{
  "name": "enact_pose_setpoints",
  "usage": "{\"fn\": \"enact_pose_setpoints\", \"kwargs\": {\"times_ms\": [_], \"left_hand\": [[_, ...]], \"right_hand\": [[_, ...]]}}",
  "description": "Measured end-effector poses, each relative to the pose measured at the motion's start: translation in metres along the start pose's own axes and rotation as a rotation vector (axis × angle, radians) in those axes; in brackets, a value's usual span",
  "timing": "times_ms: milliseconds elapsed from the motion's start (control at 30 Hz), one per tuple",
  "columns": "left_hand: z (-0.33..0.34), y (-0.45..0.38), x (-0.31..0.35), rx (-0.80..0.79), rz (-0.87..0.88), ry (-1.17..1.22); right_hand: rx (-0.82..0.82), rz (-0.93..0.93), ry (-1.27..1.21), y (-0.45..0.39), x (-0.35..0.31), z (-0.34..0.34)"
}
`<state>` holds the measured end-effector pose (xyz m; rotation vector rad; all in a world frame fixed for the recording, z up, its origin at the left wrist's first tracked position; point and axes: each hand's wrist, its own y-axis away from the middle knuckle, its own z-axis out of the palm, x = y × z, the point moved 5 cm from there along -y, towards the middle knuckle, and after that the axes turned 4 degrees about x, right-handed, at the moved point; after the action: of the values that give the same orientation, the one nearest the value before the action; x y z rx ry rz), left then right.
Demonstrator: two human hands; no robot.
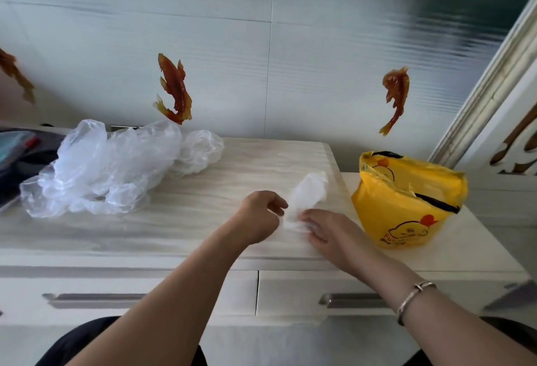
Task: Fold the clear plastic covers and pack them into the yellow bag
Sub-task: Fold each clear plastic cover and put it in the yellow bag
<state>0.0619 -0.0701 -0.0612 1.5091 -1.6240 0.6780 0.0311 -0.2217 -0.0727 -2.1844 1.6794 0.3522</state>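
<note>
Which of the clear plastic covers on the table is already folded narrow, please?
The cover under both hands, beside the yellow bag; the left hand and right hand work it. The pile lies loose and crumpled.

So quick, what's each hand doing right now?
Left hand: fingers curled, pinching the clear plastic cover on the table.
Right hand: fingers curled on the same cover's near end.

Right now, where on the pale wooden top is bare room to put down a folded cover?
Bare: the strip of pale wooden top between the heap of crumpled clear plastic covers and the yellow duck-print bag, and the near-left edge. Crowded: the far left, and around both hands.
</note>
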Motion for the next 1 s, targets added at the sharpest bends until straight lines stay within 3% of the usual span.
{"fn": "enact_pose_setpoints", "kwargs": {"times_ms": [167, 400, 700, 833, 1000], "left_hand": [[0.018, -0.011, 0.001, -0.076, 0.130, -0.130], [0.031, -0.041, -0.003, 0.079, 0.043, -0.070], [0.034, -0.060, -0.007, 0.100, -0.072, -0.138], [0.034, -0.062, -0.006, 0.115, -0.085, -0.159], [0.034, -0.063, -0.005, 0.139, -0.096, -0.180]], "right_hand": [[0.100, 0.175, -0.330, -0.009, 0.020, -0.003], [0.225, 0.369, -0.496, -0.025, 0.049, -0.003], [0.297, 0.359, -0.216, -0.044, 0.059, 0.001], [0.397, 0.124, -0.044, -0.043, 0.044, -0.005], [0.303, -0.021, 0.103, -0.051, 0.038, 0.000]]}}
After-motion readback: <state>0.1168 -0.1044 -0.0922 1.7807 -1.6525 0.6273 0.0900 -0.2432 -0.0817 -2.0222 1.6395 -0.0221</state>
